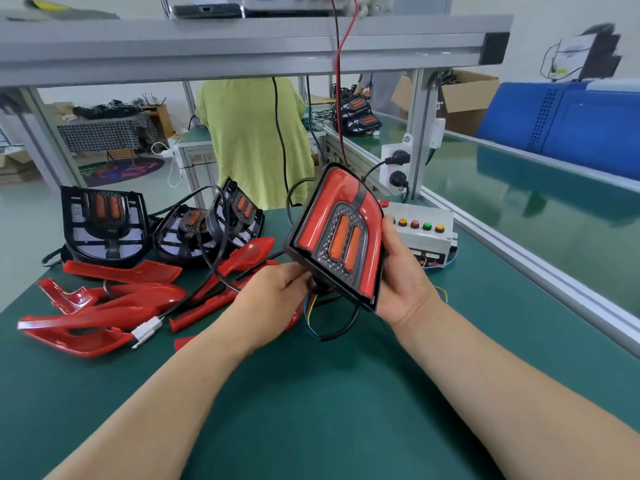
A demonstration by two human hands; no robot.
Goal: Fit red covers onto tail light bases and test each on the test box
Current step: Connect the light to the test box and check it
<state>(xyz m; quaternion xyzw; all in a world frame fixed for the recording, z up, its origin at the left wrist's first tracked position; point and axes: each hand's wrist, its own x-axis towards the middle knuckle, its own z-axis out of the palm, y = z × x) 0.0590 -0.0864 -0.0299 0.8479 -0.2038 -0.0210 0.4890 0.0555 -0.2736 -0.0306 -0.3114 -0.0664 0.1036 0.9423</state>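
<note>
The left hand (277,289) and right hand (403,271) grip a black plastic tail light base (349,292), glossy red cover (341,188) fitted, likely untested; more bare black bases (104,223) and loose red covers (138,303) await.

covers (104,306) left on bench | bases (104,223) behind them | test box (424,237) right, seemingly behind assembled light (339,237)

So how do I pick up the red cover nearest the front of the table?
Pinch one long arm of the red cover across its narrow width, coming from above at its left end. It lies flat with an open middle, and a black cable with a white plug lies at its right end.
</note>
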